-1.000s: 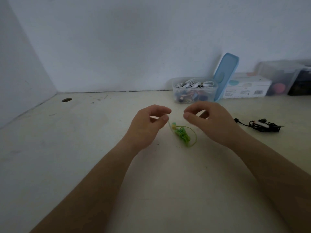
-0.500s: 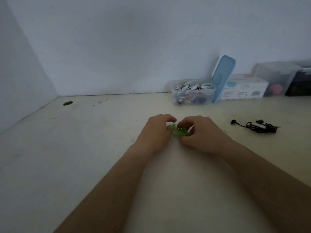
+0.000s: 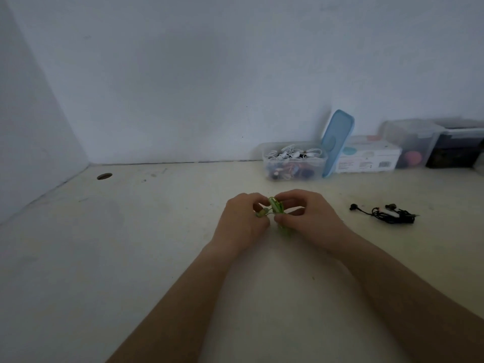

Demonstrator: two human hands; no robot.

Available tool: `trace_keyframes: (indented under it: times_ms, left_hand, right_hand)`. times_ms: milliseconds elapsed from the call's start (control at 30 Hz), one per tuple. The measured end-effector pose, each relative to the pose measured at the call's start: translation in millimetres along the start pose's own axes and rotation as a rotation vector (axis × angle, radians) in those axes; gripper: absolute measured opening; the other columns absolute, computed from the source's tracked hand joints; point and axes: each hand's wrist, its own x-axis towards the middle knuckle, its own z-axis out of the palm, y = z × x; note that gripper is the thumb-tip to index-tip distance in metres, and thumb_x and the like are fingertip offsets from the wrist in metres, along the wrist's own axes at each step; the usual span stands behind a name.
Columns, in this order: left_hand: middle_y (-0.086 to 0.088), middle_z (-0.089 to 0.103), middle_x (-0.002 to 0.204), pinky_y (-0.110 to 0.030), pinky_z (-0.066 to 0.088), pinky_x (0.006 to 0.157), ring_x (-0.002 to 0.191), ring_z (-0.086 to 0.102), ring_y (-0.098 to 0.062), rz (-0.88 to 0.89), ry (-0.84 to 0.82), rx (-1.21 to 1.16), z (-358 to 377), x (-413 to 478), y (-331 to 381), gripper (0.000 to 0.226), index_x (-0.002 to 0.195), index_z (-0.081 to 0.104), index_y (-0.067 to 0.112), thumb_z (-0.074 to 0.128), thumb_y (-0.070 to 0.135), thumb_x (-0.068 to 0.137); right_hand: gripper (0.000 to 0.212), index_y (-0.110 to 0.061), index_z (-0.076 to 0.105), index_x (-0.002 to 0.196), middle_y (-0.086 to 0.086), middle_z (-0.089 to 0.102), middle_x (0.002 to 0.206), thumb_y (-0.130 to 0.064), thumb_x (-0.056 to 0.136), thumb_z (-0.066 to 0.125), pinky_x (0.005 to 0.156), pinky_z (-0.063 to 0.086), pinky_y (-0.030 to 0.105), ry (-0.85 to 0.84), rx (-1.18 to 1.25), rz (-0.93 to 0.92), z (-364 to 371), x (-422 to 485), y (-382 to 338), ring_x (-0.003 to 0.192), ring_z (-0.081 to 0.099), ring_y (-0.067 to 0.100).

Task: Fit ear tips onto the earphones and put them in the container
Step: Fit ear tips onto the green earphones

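1. the left hand (image 3: 243,222) was over the middle of the pale, scuffed table (image 3: 117,258). its fingers were curled, and thumb and forefinger pinched one end of the bright green wired earphones (image 3: 275,206).
2. the right hand (image 3: 311,221) was just beside the left. its thumb and fingers were curled round the coiled part of the same green earphones, so both hands held the one item, fingertips nearly meeting.
3. a small green earbud (image 3: 262,213) showed below the left thumb. whether an ear tip was fitted could not be determined, as the detail was too small and blurred.
4. part of the green cable hung beneath the right hand, close to the table. contact with the table could not be told.
5. the clear rectangular plastic container (image 3: 267,166) stood open at the back of the table by the white wall (image 3: 209,74), well apart from the hands. it held white corded earphones on top and darker, coloured items below.
6. a light blue plastic lid (image 3: 337,142) leaned upright at the container's right end.
7. to the right of the lid stood a white cardboard box with a printed label (image 3: 366,159), then a clear lidded plastic tub (image 3: 408,145) with something pink inside, then a dark box (image 3: 455,150). that end of the view was blurred.
8. a pair of black wired earphones (image 3: 387,213) lay in a loose tangle on the table to the right of the right hand, apart from it.
9. a round dark hole (image 3: 104,176) was noted in the table at the far left, near the corner.
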Motion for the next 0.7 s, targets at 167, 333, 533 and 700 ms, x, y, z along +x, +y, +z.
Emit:
trace_keyframes:
  times_ms: [167, 333, 533, 700]
  left_hand:
    - [0.009, 0.069, 0.091, -0.002, 0.039, 0.063, 0.078, 0.060, -0.002, -0.035, 0.050, -0.127, -10.8, 11.4, 14.8, 0.026, 0.101, 0.074, 0.021, 0.075, 0.016, 0.076]
    - [0.005, 0.073, 0.086, -0.020, 0.050, 0.065, 0.071, 0.065, -0.006, -0.079, 0.026, -0.289, -23.0, 50.6, 32.2, 0.025, 0.097, 0.072, 0.019, 0.081, 0.017, 0.073]
    - [-0.001, 0.072, 0.083, -0.023, 0.049, 0.062, 0.069, 0.065, -0.013, -0.104, 0.030, -0.314, -5.6, 125.0, 43.0, 0.031, 0.092, 0.068, 0.018, 0.086, 0.008, 0.068]
    - [0.004, 0.067, 0.089, -0.007, 0.041, 0.058, 0.069, 0.059, -0.002, -0.020, 0.042, -0.135, 6.7, 180.4, 50.8, 0.035, 0.102, 0.066, 0.017, 0.084, 0.011, 0.074]
  right_hand:
    - [0.036, -0.009, 0.068, 0.113, 0.011, 0.075, 0.099, 0.003, 0.080, 0.076, 0.074, 0.061, 0.031, 0.001, 0.274, 0.063, -9.1, 9.1, -25.6, 0.081, 0.074, 0.021]
    - [0.035, -0.016, 0.070, 0.111, 0.000, 0.077, 0.097, -0.009, 0.079, 0.080, 0.077, 0.055, 0.033, 0.020, 0.230, 0.078, -37.6, 38.6, -42.9, 0.088, 0.073, 0.017]
    - [0.034, -0.010, 0.069, 0.107, 0.009, 0.074, 0.096, -0.001, 0.076, 0.081, 0.082, 0.059, 0.033, 0.173, 0.028, 0.038, -66.2, 105.5, -39.2, 0.084, 0.071, 0.018]
    - [0.037, -0.016, 0.069, 0.111, 0.003, 0.072, 0.103, -0.006, 0.077, 0.078, 0.091, 0.056, 0.035, 0.245, -0.264, -0.047, -84.9, 164.2, -29.2, 0.091, 0.068, 0.015]
